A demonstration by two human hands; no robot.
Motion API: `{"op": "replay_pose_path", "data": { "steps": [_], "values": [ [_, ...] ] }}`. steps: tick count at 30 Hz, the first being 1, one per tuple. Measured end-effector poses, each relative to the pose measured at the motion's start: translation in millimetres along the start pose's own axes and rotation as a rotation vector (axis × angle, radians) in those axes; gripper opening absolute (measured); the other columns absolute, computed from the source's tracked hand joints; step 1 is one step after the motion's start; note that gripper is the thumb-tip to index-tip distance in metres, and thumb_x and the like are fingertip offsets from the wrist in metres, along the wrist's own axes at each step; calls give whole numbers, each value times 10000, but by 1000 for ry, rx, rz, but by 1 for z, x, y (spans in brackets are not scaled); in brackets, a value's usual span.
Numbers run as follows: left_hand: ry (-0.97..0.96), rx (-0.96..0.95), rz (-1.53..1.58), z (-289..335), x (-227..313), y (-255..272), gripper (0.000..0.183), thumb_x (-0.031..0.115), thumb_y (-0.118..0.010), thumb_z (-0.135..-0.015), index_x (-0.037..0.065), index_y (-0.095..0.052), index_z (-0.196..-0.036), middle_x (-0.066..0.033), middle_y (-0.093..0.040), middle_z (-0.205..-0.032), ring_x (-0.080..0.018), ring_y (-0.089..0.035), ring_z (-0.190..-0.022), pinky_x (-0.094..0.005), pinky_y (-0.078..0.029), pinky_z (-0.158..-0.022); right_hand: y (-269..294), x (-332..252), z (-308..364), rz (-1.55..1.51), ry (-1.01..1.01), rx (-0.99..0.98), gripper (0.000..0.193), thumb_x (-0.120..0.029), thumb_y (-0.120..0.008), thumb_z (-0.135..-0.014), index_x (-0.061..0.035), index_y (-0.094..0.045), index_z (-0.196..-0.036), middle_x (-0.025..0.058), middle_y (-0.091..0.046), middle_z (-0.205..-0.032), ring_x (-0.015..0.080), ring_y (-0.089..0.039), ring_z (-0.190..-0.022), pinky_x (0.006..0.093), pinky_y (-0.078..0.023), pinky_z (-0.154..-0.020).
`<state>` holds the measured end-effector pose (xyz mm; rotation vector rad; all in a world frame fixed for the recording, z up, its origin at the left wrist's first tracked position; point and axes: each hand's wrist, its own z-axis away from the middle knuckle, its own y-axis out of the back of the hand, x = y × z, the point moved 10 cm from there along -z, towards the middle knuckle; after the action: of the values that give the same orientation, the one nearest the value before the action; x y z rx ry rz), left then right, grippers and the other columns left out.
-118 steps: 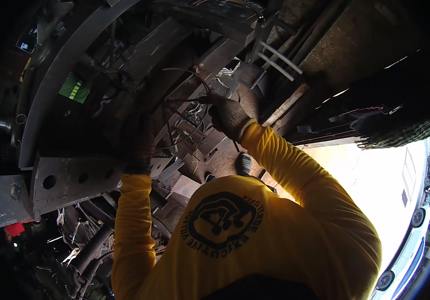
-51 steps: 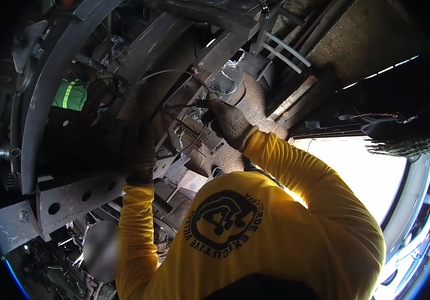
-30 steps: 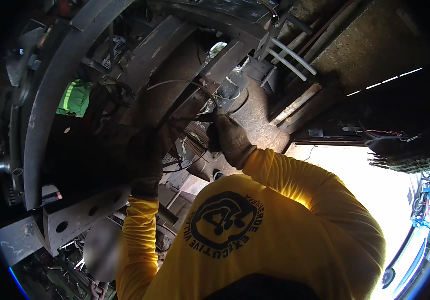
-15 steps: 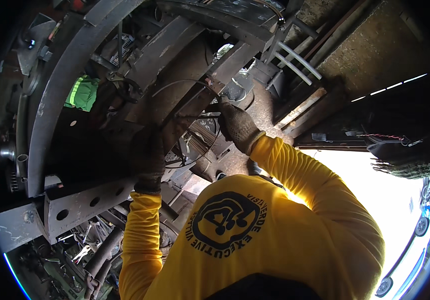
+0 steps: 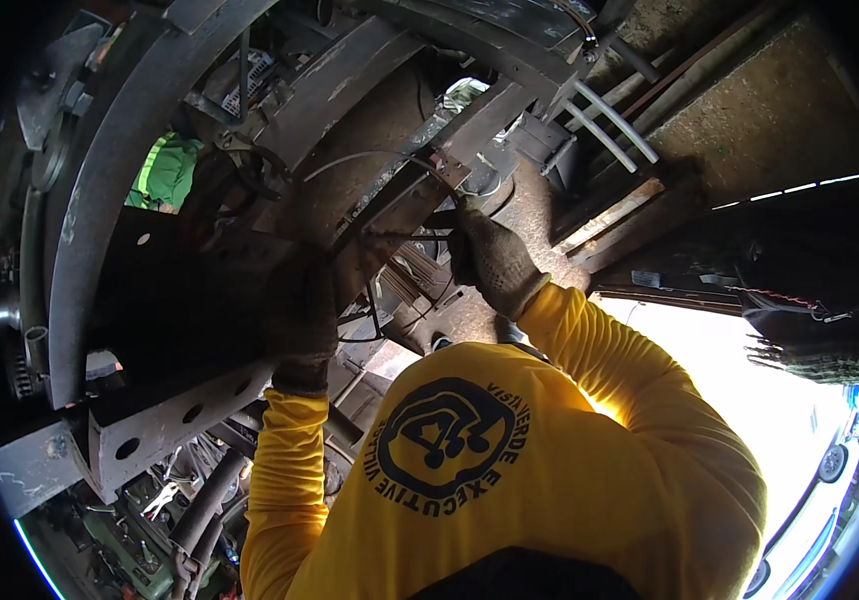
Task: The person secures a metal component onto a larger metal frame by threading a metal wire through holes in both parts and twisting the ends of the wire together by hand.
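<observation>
My right hand (image 5: 498,262), in a grey-brown knit glove, is closed at the right side of a dark steel beam (image 5: 405,212). Its fingers curl around something dark that is mostly hidden. A thin dark bar (image 5: 408,237) runs leftward from this hand across the beam. My left hand (image 5: 302,312), in a dark glove, is raised at the beam's left side. Deep shadow hides its fingers. Above the hands arcs a thin curved strand (image 5: 375,154), and a dark loop hangs below; I cannot make out their kind.
A large curved steel plate (image 5: 100,200) rises at the left. A steel channel with round holes (image 5: 165,425) lies below it. Grey tubes (image 5: 610,135) stick out at the upper right. Several thin rods (image 5: 412,272) lie beneath the beam. Green cloth (image 5: 168,172) shows behind the frame.
The view has shifted slightly, so the beam and my right hand appear a little farther right. Both hands stay beside the beam. The dark loop below now hangs in a different shape.
</observation>
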<state>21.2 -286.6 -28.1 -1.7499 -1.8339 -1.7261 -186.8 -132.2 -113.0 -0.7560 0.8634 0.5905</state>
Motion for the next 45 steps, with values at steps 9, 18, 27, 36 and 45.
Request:
{"op": "replay_pose_path", "data": {
  "steps": [9, 18, 27, 36, 45],
  "values": [
    [-247, -81, -236, 0, 33, -8, 263, 116, -604, -994, 9, -639, -1232, -147, -690, -1191, -254, -657, -1112, -367, -506, -998, -4, 9, 6, -155, -92, 83, 731, -613, -369, -1034, 52, -656, -1138, 49, -514, -581, 157, -529, -484, 284, -460, -494],
    [269, -156, 369, 12, -27, -24, 282, 117, -586, -1003, -4, -624, -1255, -133, -666, -1264, -238, -629, -1183, -349, -492, -1049, -4, 16, 10, -278, -158, 253, 638, -565, -419, -1038, 14, -686, -1066, 18, -490, -573, 140, -456, -446, 283, -397, -456],
    [-183, 32, -209, -7, 34, 2, 224, 202, -643, -973, 50, -697, -1129, -109, -715, -1026, -276, -679, -959, -371, -529, -882, 13, -14, 6, 397, 499, 182, 579, -507, -467, -1021, 24, -646, -1168, 201, -703, -1023, 340, -663, -949, 389, -505, -848],
    [-611, 24, -194, 20, 206, -32, 277, 242, -651, -950, 35, -666, -1134, -163, -692, -994, -336, -673, -908, -416, -542, -809, 4, -51, 129, 463, 900, 73, 274, -230, -589, -969, -12, -649, -1124, 209, -674, -928, 379, -685, -868, 411, -549, -761],
    [-422, -284, -127, 45, 216, -94, 267, 129, -669, -918, 65, -663, -1177, -134, -702, -967, -279, -698, -870, -376, -565, -756, 6, -65, 187, 1000, 757, -29, 372, -185, -742, -839, -88, -650, -1186, 176, -668, -936, 352, -690, -848, 434, -571, -734]
  ]
}}
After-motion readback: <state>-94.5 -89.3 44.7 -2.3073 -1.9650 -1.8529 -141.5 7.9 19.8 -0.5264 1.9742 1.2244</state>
